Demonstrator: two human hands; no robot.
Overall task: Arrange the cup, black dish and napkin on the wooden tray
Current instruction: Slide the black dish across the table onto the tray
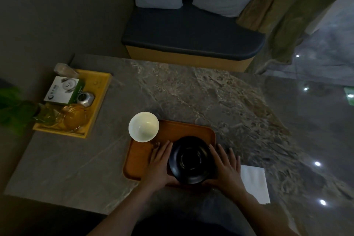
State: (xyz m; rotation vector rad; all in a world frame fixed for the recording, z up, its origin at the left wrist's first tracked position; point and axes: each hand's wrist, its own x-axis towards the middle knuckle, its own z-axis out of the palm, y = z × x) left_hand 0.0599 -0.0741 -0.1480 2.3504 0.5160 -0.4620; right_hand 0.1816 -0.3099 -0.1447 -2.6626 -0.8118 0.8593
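Note:
A round black dish [192, 160] rests on the right half of the wooden tray [142, 166]. My left hand [160, 165] lies against the dish's left edge and my right hand [226, 166] against its right edge, fingers spread, thumbs at its near rim. A white cup [143, 127] stands at the tray's far left corner, overlapping its rim; whether it is on the tray or the table I cannot tell. A white napkin [254, 183] lies flat on the table, to the right of the tray, partly behind my right wrist.
The tray sits on a marble table [191, 92]. A yellow tray [99, 94] at the left holds a white box, a glass dish and small items. Green leaves at the far left. A dark bench with two cushions [191, 30] stands beyond the table.

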